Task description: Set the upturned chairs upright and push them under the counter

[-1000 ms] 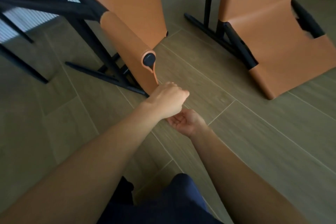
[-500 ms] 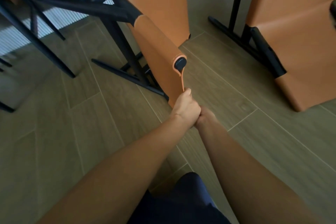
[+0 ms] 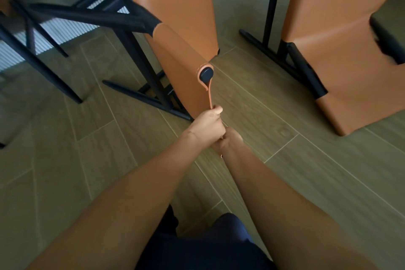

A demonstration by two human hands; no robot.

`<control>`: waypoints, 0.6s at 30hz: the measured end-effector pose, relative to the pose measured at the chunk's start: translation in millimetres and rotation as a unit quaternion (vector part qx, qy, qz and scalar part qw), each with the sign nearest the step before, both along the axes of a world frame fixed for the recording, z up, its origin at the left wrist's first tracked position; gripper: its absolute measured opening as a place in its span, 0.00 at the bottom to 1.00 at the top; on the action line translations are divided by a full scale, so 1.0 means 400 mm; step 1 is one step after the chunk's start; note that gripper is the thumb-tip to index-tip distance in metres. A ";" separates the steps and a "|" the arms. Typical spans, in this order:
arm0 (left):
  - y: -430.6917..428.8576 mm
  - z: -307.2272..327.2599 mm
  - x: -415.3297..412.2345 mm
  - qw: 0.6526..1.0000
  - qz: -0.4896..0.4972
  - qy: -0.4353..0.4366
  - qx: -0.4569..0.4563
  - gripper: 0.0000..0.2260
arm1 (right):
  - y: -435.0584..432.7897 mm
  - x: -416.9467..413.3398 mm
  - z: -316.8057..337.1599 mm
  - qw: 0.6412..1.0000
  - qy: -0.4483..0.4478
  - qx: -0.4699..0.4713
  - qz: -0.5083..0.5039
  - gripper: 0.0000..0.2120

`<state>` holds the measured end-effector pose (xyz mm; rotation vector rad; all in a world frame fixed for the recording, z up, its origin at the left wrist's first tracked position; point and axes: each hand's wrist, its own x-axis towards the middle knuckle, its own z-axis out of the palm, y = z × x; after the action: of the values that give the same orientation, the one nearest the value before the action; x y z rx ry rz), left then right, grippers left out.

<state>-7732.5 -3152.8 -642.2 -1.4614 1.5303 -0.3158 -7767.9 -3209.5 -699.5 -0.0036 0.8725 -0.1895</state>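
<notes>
Near chair (image 3: pixel 182 72) is off its feet, tilted on the wood floor (image 3: pixel 306 160). Its long axis runs from the hands up and away, its black frame legs (image 3: pixel 92 16) stick out to the left, and its thin orange edge points back at the camera. Left hand (image 3: pixel 208 126) is clenched round that edge just below the round black cap (image 3: pixel 206 73), thumb on top. Right hand (image 3: pixel 230 141) is touching it just behind, fist closed on the same edge with a sliver of orange showing under it; its fingers are mostly hidden. Second chair (image 3: pixel 341 50) is also upturned, well apart on the right.
</notes>
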 end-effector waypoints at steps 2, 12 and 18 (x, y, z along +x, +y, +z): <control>0.009 0.025 0.000 0.999 -0.001 0.033 0.000 0.11 | 0.015 -0.008 0.032 0.999 -0.018 0.029 -0.024 0.21; 0.028 0.227 -0.030 0.992 -0.020 0.114 0.058 0.12 | 0.046 -0.057 0.249 0.996 0.088 0.017 -0.025 0.21; 0.058 0.382 -0.044 0.990 0.001 0.127 0.058 0.11 | 0.062 -0.094 0.450 0.991 0.130 0.004 0.002 0.19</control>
<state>-7750.0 -3129.6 -489.4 -1.4530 1.7180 -0.0384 -7805.7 -3184.6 -519.6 -0.0226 1.1339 -0.1847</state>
